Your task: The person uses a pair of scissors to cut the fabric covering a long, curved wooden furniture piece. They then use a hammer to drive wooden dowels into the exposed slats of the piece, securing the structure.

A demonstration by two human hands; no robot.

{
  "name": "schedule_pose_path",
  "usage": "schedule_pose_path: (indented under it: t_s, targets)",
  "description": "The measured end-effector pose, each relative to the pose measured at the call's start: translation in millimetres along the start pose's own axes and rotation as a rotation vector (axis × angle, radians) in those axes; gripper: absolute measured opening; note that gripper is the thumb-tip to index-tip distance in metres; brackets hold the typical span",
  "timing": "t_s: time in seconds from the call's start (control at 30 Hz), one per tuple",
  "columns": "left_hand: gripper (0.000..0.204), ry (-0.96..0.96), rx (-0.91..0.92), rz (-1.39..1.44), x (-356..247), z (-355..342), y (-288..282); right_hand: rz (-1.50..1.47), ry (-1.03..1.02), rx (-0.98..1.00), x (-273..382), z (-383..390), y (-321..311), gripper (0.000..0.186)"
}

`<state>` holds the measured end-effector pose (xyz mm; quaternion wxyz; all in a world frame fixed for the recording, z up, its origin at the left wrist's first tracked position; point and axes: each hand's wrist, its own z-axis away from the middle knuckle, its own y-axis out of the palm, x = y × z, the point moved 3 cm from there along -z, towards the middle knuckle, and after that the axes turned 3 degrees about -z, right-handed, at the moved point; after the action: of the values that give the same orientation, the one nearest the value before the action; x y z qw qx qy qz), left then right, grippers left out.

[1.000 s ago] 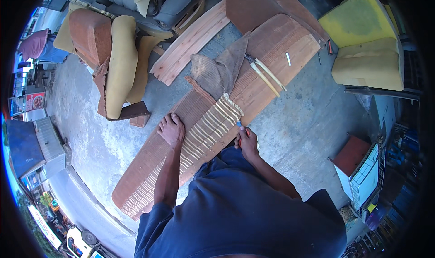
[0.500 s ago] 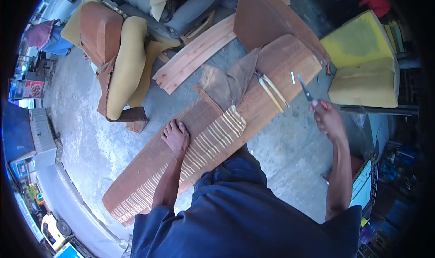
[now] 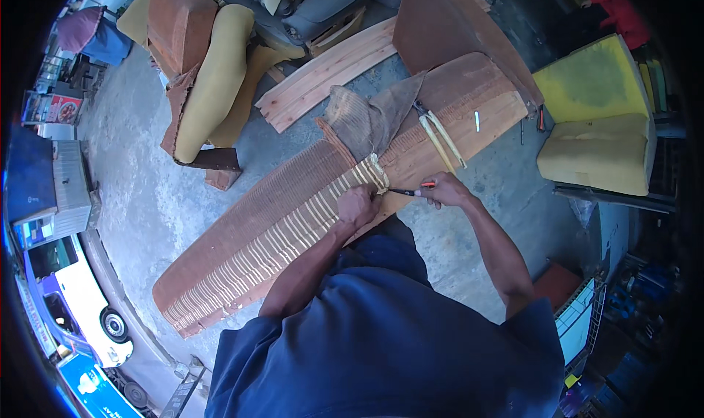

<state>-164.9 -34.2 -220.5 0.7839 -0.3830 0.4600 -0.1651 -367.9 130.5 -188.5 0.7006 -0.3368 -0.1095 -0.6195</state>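
Observation:
A long brown padded panel (image 3: 253, 205) lies slantwise before me, with a pale-striped strip of fabric (image 3: 279, 246) along its near side. My left hand (image 3: 358, 204) is closed on the striped fabric close to its right end. In my right hand (image 3: 445, 190) I hold what look like dark-bladed scissors (image 3: 402, 192) with an orange handle. Their tip meets the fabric's edge just right of my left hand; whether the blades are apart is too small to tell. A loose grey-brown cloth flap (image 3: 370, 121) lies folded back on the panel.
Pincers (image 3: 444, 141) with pale handles and a small white stick (image 3: 477, 121) lie on the panel's bare wood. Beyond are wooden boards (image 3: 323, 73), a brown panel (image 3: 458, 33) and seat pieces with yellow foam (image 3: 220, 88). A yellow foam seat (image 3: 594, 150) stands at right.
My left hand has slid right along the panel and closed on the striped fabric. My right hand has brought the scissors down and left to the fabric's edge. The view has shifted slightly.

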Motion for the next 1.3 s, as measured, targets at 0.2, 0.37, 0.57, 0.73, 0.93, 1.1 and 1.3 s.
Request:
schedule_pose_path:
  t_s: [0.2, 0.37, 0.57, 0.73, 0.93, 1.1, 1.3]
  targets:
    - [0.025, -0.220, -0.119, 0.139, 17, 44, 2, 0.087, -0.070, 0.204, 26, -33, -10, 0.033]
    - [0.022, -0.292, -0.231, 0.209, -14, 61, 14, 0.273, -0.170, 0.261, 53, -26, -22, 0.037]
    - [0.022, -0.295, -0.221, 0.399, -20, 85, 30, 0.392, -0.091, 0.400, 62, -47, -24, 0.037]
    - [0.021, -0.491, -0.283, 0.487, -23, 128, 27, 0.575, -0.461, 0.382, 54, -69, -24, 0.034]
    - [0.022, -0.679, -0.444, 0.432, -15, 170, 39, 0.887, -0.903, 0.102, 81, -19, -17, 0.033]
    - [0.022, -0.678, -0.480, 0.466, -11, 171, 50, 0.956, -1.035, 0.023, 39, -31, -23, 0.041]
    - [0.022, -0.665, -0.530, 0.461, -8, 173, 49, 1.000, -1.131, -0.081, 38, -32, -2, 0.049]
